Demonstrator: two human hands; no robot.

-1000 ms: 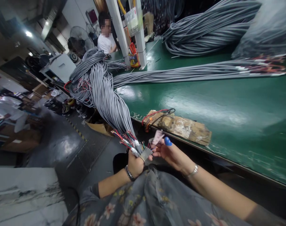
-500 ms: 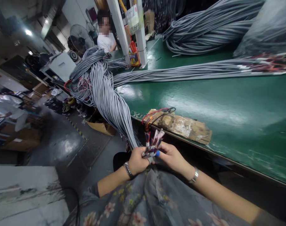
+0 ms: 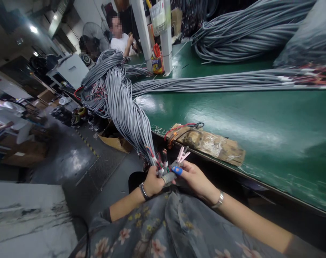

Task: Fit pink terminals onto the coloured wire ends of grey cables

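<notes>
A thick bundle of grey cables [image 3: 125, 107] hangs off the green bench [image 3: 233, 114] down to my lap. My left hand [image 3: 153, 182] is closed round the cable ends, where stripped red, green and white wires [image 3: 159, 161] stick out. My right hand [image 3: 193, 177] is closed in a pinch on a small pink tool [image 3: 182, 155] right beside those ends. Its forefinger wears a blue fingertip cover [image 3: 177, 170]. The two hands touch at the wire tips.
A worn cardboard pad [image 3: 214, 145] with red and black wires lies on the bench edge. More grey cable bundles [image 3: 233, 80] stretch across the bench, with a big coil [image 3: 246, 32] behind. White posts [image 3: 144, 36] stand at the far end. A person in a white shirt [image 3: 120, 37] sits beyond.
My hands came together at the cable ends, then rose slightly. The stripped wires and the pink tool now show above my fingers. The view shifted a little.
</notes>
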